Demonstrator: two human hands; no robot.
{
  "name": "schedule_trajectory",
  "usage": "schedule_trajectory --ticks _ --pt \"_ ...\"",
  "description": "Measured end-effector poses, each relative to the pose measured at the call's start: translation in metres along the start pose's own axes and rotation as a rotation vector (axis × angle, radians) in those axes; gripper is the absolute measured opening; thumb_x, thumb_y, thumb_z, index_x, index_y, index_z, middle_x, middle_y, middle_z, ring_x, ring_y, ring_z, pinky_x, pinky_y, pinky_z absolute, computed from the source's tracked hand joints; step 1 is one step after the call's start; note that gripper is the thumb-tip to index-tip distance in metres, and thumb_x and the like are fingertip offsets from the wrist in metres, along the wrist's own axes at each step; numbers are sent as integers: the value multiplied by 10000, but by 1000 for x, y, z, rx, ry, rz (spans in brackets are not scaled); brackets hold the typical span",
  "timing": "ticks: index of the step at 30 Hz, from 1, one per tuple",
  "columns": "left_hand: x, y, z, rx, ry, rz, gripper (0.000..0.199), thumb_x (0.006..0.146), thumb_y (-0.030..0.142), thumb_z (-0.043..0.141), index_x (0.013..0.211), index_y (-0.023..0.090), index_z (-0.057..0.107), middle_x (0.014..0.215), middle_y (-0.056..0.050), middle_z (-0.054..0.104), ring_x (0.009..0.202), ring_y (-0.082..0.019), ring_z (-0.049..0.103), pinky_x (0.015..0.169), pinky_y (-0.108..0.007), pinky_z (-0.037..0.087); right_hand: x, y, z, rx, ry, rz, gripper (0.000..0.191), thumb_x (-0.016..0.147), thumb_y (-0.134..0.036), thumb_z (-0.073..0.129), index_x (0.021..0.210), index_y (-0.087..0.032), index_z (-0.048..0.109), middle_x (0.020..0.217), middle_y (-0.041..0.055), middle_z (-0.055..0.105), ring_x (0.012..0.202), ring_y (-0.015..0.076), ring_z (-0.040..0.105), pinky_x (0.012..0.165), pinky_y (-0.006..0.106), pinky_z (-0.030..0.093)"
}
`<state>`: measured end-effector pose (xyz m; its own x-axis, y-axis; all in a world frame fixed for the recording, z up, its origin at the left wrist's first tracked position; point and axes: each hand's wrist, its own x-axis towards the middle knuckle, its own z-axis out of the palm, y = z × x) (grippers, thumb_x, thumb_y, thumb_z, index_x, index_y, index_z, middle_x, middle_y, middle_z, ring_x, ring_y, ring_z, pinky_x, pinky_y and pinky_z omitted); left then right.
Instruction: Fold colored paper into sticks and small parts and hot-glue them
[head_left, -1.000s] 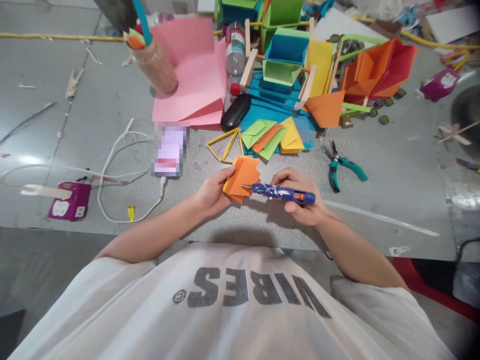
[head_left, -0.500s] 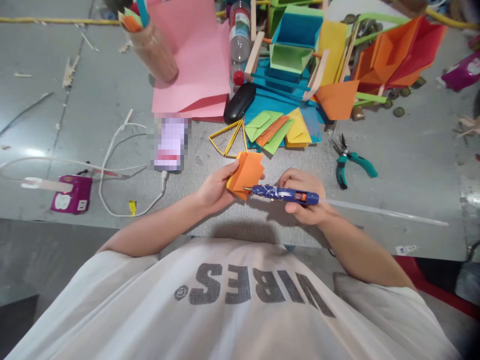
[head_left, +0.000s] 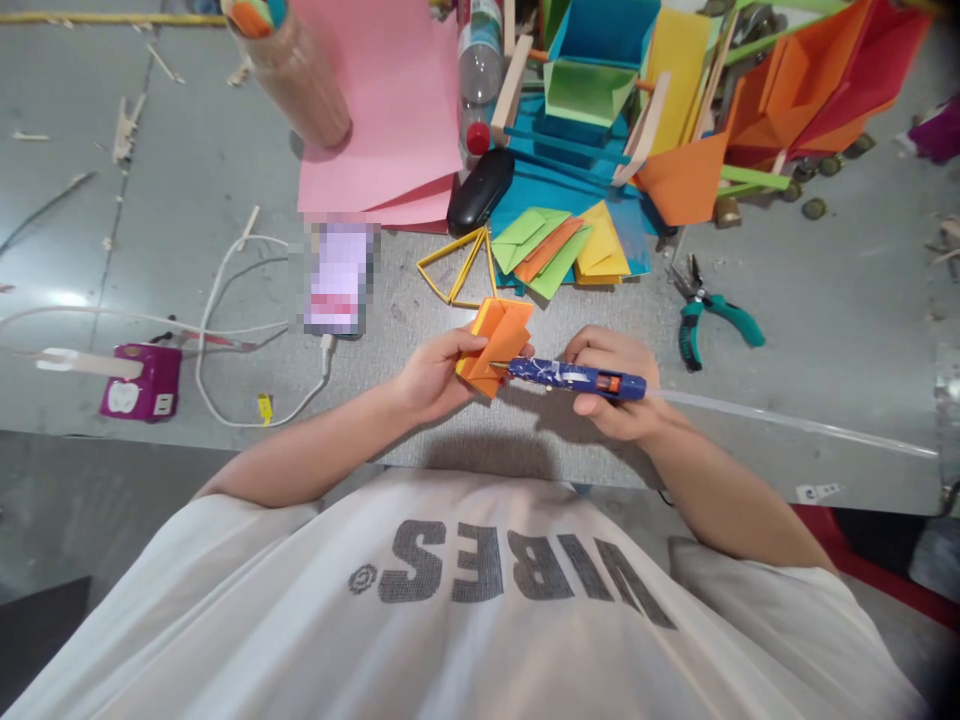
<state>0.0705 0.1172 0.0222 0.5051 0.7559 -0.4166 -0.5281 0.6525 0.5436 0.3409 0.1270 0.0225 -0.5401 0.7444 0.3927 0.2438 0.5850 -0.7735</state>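
My left hand is closed on a small folded orange paper piece with a yellow edge on its left side. In my right hand lies a blue glue gun, its metal tip pointing left at the orange paper, at or very near a fold. A clear glue stick runs out of the gun's back end to the right. Beyond my hands, a yellow triangular paper frame rests on the table, beside green folded papers and yellow ones.
Teal-handled pliers lie to the right. A phone on a white cable and a purple charger block are at left. Farther back are a brown cup, pink paper, a bottle, a black case and colourful paper models.
The view has shifted slightly. The orange paper has tilted a little in my left hand, one flap standing more open, and the glue gun now slants with its tip farther along the fold.
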Motion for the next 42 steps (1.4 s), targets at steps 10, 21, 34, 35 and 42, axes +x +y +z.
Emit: schedule_trajectory --ticks 10,21,34,35,42 --pt "-1 2 0 -43 -36 -26 488 754 238 713 1222 115 782 1067 -137 844 826 -265 802 766 -368 619 -1 -2 -4 -40 58 23 666 1029 -817 626 728 -223 623 835 69 652 704 193 586 656 381 429" --pt "-1 1 -2 0 -82 -37 607 770 255 685 1356 106 740 1101 -167 847 844 -263 796 786 -364 616 -2 0 -4 -123 159 -5 574 1040 -759 650 774 -252 615 840 86 643 726 241 601 642 448 410" --pt "2 7 0 -120 37 -59 542 788 247 609 1268 46 762 1067 -198 852 831 -277 795 756 -381 622 1 -5 -14 90 78 10 508 1032 -740 695 968 -251 816 1150 116 807 982 284 768 858 454 631" --pt "2 7 1 -125 50 -59 540 783 244 606 1258 42 765 1062 -200 851 833 -281 795 751 -386 624 1 -5 -14 92 51 15 527 1039 -746 680 929 -244 799 1117 107 804 945 266 764 823 434 623" --pt "1 9 4 -103 89 -43 530 793 252 582 1229 20 775 1062 -224 852 832 -290 792 720 -388 627 1 -5 -10 71 -13 -13 589 1060 -751 632 806 -221 671 908 72 695 728 187 636 638 360 465"
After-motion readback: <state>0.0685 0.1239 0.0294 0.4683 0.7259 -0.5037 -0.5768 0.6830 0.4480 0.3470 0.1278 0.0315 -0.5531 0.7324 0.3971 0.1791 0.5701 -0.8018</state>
